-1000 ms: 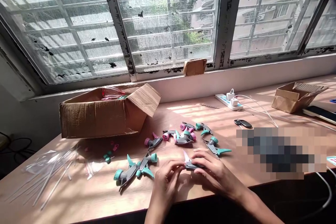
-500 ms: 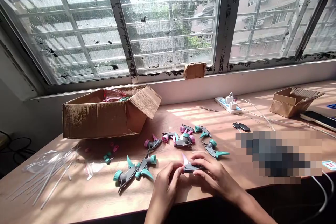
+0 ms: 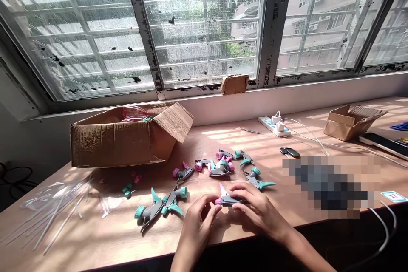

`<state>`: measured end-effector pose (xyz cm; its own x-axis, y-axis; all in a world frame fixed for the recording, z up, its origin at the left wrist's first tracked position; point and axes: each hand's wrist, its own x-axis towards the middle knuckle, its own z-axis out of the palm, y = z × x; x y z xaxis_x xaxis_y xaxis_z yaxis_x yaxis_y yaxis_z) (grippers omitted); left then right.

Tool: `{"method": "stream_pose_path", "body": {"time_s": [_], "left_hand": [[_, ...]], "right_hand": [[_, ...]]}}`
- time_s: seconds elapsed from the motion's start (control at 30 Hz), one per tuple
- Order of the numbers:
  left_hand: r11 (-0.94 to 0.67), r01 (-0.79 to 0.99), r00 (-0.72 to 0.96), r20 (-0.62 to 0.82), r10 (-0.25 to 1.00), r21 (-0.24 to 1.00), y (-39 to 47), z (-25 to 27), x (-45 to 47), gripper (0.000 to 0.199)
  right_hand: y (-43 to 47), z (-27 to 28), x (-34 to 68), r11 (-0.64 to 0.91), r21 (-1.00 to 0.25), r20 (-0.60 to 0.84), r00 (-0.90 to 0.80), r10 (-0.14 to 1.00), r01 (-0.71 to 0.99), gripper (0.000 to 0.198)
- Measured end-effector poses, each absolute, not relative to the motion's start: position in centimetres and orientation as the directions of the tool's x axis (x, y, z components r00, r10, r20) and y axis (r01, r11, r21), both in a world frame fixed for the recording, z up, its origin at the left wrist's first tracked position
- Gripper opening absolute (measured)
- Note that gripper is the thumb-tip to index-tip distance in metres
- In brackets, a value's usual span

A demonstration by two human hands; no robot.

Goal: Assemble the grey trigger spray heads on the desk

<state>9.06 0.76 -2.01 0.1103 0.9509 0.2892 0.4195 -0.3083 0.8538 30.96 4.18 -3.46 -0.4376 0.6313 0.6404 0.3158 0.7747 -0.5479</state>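
Here, right hand (image 3: 263,207) half-closed round a grey spray head (image 3: 228,200), left hand (image 3: 198,217) in a pinch on its pink nozzle (image 3: 218,201).

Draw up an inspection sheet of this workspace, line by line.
Surface: wooden table, streaked with sunlight.
Job's things: grey spray trigger with a pink lever, between the hands; other spray triggers, pink or teal trimmed, lie beyond and to the left.
Clutter: thin tubes, small caps, large open cardboard box, black key fob; one area at right is pixelated, unreadable.
Hands: right hand grips the grey spray trigger; left hand has fingertips at its pink end, grip unclear.
Cables: white cables lead from the power strip.
Surroundings: barred window behind.
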Motion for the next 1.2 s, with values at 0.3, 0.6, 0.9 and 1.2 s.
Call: {"method": "stream_pose_path", "body": {"time_s": [0.3,0.6,0.9,1.2], "left_hand": [[-0.22,0.481,0.082,0.206,0.975,0.849,0.7,-1.8,9.2,0.033],[-0.202,0.329,0.059,0.193,0.979,0.923,0.5,-1.6,8.9,0.03],[-0.193,0.371,0.107,0.165,0.98,0.908,0.7,-1.6,9.0,0.024],[-0.206,0.296,0.106,0.182,0.978,0.933,0.3,-1.7,8.9,0.027]], "right_hand": [[4.0,-3.5,31.0,0.789,-0.514,0.657,-0.437,0.614,0.335,0.018],[4.1,-3.3,31.1,0.817,-0.485,0.662,-0.479,0.576,0.312,0.02],[4.0,-3.6,31.0,0.838,-0.42,0.705,-0.456,0.544,0.349,0.027],[4.1,-4.1,31.2,0.831,-0.44,0.693,-0.46,0.556,0.341,0.027]]}}
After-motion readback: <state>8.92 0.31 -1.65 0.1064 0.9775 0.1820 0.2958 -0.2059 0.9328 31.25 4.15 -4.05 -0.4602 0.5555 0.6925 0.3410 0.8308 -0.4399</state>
